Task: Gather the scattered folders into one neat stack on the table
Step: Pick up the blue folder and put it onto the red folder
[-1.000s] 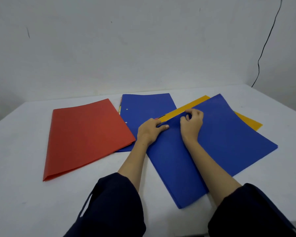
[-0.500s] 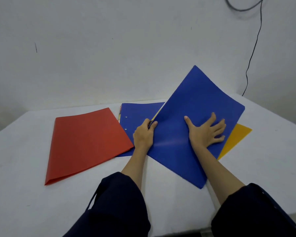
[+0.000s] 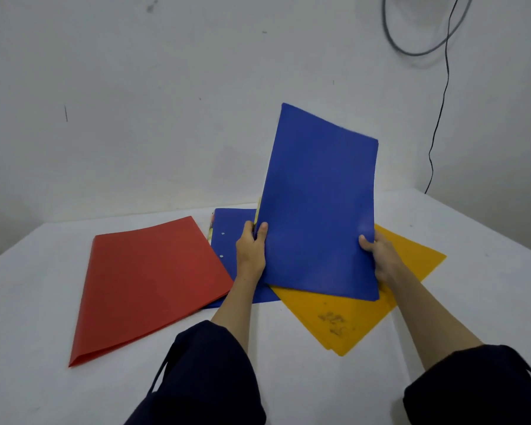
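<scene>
Blue folder upright, long axis vertical; left hand, right hand pinch side edges; red folder lies leftward.

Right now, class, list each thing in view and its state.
Raised blue folder: lifted, tilted, gripped at both side edges.
Left hand: gripping it.
Right hand: gripping it.
Yellow folder: flat, closed.
Red folder: flat, closed.
Second blue folder: flat, partly covered.

A plain white wall stood behind a white table; 1 thin black cable hung down the wall's right side.
</scene>
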